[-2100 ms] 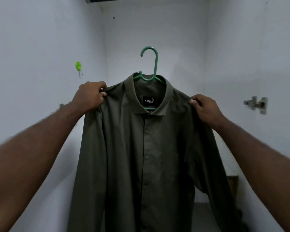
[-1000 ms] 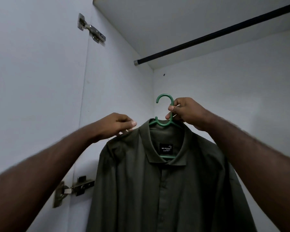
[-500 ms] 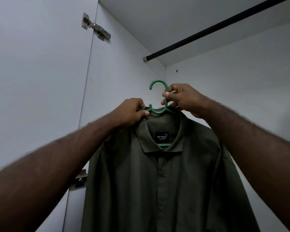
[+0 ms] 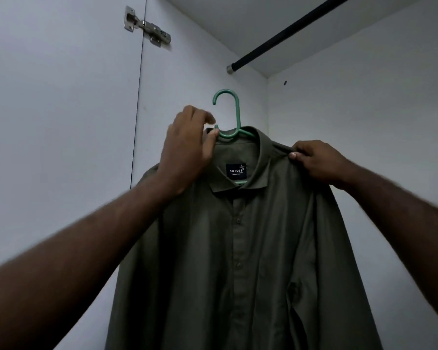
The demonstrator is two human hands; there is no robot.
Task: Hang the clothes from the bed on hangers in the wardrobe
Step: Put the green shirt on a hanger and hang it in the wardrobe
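Since the moment before, the right hand [image 4: 317,161] has been moved off the hanger [image 4: 237,109] and onto the shoulder of the shirt [image 4: 238,248], and the left hand [image 4: 187,150] has been slid up beside the hook. A fold of soft cloth at the shoulder seam is pinched between the right thumb and curled fingers [image 4: 305,147]. The left hand is wrapped round the top of the collar, where the hanger's arm goes under the cloth; its thumb is pressed by the green plastic, and its other fingers are blurred. The hanger is made of thin, smooth, mint-green plastic, with a round hook on top that is left bare. The shirt is held up inside the wardrobe [image 4: 200,59], near the back corner. It is dark olive green and floppy, with a flat pointed collar, small round buttons down the middle and long sleeves hanging at the sides. A small dark square label [image 4: 235,170] with white letters is sewn inside the neck. A long round black rod [image 4: 288,29] is fixed high up, well above the hook and not touched by it. The wardrobe walls are flat and white, and a shiny metal hinge [image 4: 147,29] is screwed on at the upper left.
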